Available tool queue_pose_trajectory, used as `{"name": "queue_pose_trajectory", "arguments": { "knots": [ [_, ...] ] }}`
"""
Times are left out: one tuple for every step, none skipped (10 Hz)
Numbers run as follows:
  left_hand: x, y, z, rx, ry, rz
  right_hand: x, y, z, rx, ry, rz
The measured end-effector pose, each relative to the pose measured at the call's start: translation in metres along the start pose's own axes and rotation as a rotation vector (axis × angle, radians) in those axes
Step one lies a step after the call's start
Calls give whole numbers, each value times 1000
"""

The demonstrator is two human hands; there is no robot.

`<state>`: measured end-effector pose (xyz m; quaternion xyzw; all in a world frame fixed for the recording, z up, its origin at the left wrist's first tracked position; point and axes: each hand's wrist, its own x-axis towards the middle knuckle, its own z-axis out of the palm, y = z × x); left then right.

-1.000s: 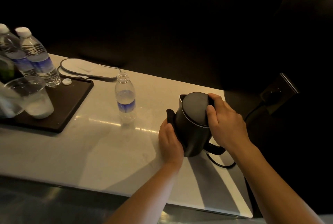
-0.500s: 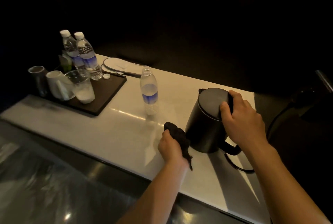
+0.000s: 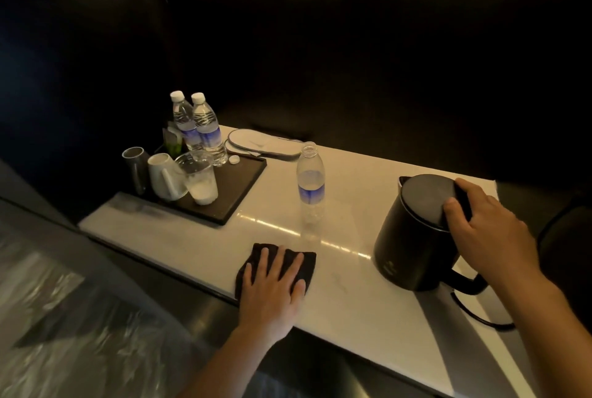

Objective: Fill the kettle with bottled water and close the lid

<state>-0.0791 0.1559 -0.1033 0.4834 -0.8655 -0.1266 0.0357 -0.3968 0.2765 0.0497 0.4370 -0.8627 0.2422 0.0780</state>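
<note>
A black electric kettle [image 3: 413, 237] stands on the pale counter [image 3: 352, 298] at the right, its lid [image 3: 424, 199] down. My right hand [image 3: 490, 237] grips the kettle's top at the handle side, thumb on the lid's edge. An uncapped water bottle [image 3: 310, 184] stands upright mid-counter with a little water in it, left of the kettle and apart from it. My left hand [image 3: 272, 288] lies flat, fingers spread, pressing a dark cloth [image 3: 306, 261] onto the counter near the front edge.
A dark tray [image 3: 238, 192] at the left holds two capped water bottles [image 3: 208, 131], a loose white cap [image 3: 234, 159], a glass [image 3: 200, 181], a white mug [image 3: 161, 173] and a dark cup [image 3: 136, 166]. White slippers [image 3: 259, 142] lie behind it. The kettle's cord [image 3: 480, 317] trails right.
My left hand left the kettle's side with the cloth and now presses it flat on the counter, further left. The right hand stays on the kettle. The view has pulled back.
</note>
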Motion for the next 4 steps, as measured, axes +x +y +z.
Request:
{"name": "queue_pose_trajectory", "arguments": {
  "knots": [
    [9,-20,-2,3,8,13,-6,-4,-4,7,2,27],
    [18,-44,-15,28,-33,-13,-19,-14,-14,15,9,80],
    [30,-71,-23,38,-60,-24,-35,-27,-28,-99,58,145],
    [39,-85,-29,16,-126,-72,-53,-45,-41,-172,143,211]
  ]
}}
